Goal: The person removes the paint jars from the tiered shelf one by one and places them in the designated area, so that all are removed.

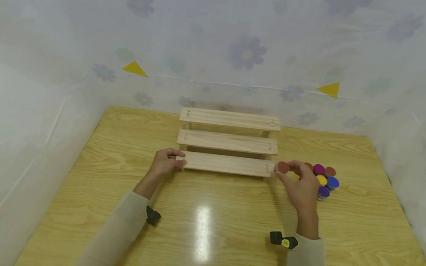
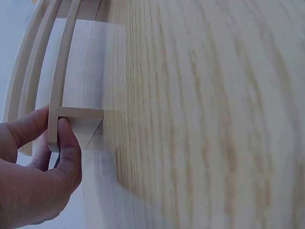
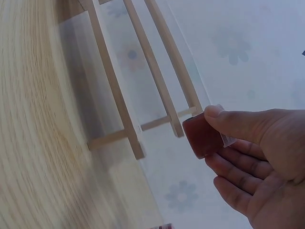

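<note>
A three-tier wooden step rack (image 1: 227, 142) stands toward the back of the table. My left hand (image 1: 166, 161) pinches the left end of its lowest board (image 1: 225, 164); in the left wrist view the thumb and fingers (image 2: 70, 148) lie on either side of the board's end. My right hand (image 1: 302, 183) holds a small paint pot (image 1: 282, 167) with a reddish-brown top, just off the right end of that board. In the right wrist view the brown pot (image 3: 202, 136) sits between thumb and fingertips.
Several small pots with coloured tops, among them a yellow pot (image 1: 321, 180), a magenta pot (image 1: 319, 169) and a blue pot (image 1: 332, 183), stand together right of the rack. Behind the wood-grain table (image 1: 202, 228) hangs a flowered curtain (image 1: 223, 42) with yellow triangles.
</note>
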### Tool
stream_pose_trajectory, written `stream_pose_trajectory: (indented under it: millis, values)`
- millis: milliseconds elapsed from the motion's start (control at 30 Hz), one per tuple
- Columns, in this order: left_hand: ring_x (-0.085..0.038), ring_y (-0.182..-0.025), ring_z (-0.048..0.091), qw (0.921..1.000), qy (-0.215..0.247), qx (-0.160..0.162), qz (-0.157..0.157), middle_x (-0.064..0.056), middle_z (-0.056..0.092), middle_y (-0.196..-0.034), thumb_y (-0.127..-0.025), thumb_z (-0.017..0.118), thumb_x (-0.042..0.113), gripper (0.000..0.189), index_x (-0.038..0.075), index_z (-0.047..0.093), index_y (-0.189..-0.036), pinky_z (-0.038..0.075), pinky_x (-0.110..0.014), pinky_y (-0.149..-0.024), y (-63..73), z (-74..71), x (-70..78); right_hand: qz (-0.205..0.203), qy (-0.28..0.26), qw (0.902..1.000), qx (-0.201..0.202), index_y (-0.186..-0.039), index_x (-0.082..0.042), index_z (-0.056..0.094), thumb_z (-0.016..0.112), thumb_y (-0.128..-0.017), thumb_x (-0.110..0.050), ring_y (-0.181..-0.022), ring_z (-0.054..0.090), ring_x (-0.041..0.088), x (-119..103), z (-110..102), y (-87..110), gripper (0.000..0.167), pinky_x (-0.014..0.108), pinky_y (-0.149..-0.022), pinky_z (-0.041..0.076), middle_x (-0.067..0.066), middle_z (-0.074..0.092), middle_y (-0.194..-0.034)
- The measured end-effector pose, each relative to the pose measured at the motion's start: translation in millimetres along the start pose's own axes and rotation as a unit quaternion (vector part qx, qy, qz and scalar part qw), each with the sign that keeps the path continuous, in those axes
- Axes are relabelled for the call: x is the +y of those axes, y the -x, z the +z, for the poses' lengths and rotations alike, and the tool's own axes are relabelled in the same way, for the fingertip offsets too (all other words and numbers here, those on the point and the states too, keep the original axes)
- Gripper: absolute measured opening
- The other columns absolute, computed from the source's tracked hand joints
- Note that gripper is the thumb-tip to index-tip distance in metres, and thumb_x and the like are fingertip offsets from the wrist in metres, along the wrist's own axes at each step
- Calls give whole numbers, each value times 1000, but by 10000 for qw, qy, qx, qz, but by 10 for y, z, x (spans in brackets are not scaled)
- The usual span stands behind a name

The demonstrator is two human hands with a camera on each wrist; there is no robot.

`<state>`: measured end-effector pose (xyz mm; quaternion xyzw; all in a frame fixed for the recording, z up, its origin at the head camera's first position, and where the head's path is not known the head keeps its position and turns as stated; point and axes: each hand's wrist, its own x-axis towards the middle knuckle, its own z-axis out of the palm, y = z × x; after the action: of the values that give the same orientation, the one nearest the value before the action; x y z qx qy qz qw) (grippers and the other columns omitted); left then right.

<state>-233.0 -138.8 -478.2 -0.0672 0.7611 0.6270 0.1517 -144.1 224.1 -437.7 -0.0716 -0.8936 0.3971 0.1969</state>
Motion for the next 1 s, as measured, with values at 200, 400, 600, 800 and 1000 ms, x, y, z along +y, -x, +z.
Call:
stream_pose_trajectory:
  millis: [200, 400, 600, 800, 1000]
  values:
    - [-15, -82, 63, 10000, -39, -52, 11, -10, 60, -109, -85, 69, 6, 29, 3, 64, -114, 54, -32, -80, 2, -4, -3, -142, 222, 9996, 88, -111, -2, 61, 77, -80, -17, -103, 61, 35, 101, -97, 18, 39, 53, -91, 47, 20, 67, -106]
    - [-15, -82, 63, 10000, 4, -48, -46, -9, 61, -106, -85, 69, 6, 29, 3, 65, -113, 54, -32, -81, -2, -1, -3, -29, 458, 9987, 228, -115, -1, 60, 76, -81, -20, -103, 62, 36, 164, -217, 48, 41, 50, -87, 48, 21, 67, -108]
    - [-14, -81, 63, 10000, -27, -1, -62, -6, 62, -99, -84, 70, 6, 29, 4, 65, -113, 54, -31, -80, 1, 0, -6, 325, 534, 9977, 265, -116, -2, 60, 75, -82, -21, -103, 63, 34, 217, -334, 95, 41, 27, -81, 51, 19, 68, -110]
    - [-14, -80, 63, 10000, -34, -5, -19, -6, 63, -98, -84, 70, 5, 29, 3, 65, -113, 55, -31, -80, -2, -1, -12, 383, 427, 9969, 533, -113, 0, 61, 78, -79, -12, -92, 57, -5, 327, -422, 144, 39, -1, -73, 37, 19, 68, -108]
    - [-14, -80, 63, 10000, -55, 25, -38, -5, 63, -97, -84, 70, 6, 28, 4, 66, -112, 55, -31, -79, -17, 8, -12, 518, 571, 9945, 708, -114, -1, 62, 79, -78, -15, -85, 37, -27, 424, -512, 199, 41, 7, -82, 40, 20, 67, -110]
